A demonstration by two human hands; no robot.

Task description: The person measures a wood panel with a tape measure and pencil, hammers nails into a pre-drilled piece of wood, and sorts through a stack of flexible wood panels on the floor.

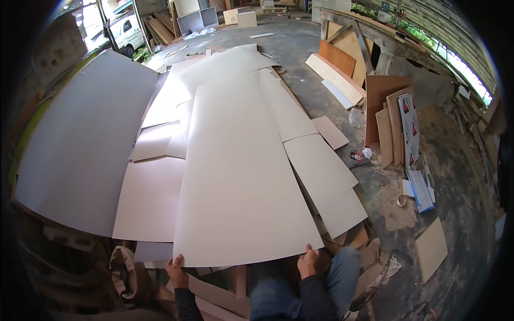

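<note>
A long, thin white laminate sheet stretches away from me over other sheets, its near edge slightly bowed. My left hand pinches its near left corner, thumb on top. At the near right corner my right hand grips the same edge, its fingers partly hidden beneath. Smaller white pieces lie under its left side. More cut pieces overlap along the right, with a dark gap between them and the long sheet.
A large grey-white panel leans at the left. Brown boards stand upright at the right, near a blue-and-white package. A square board lies on the floor. An open sack sits near my left arm. Shelving units stand far back.
</note>
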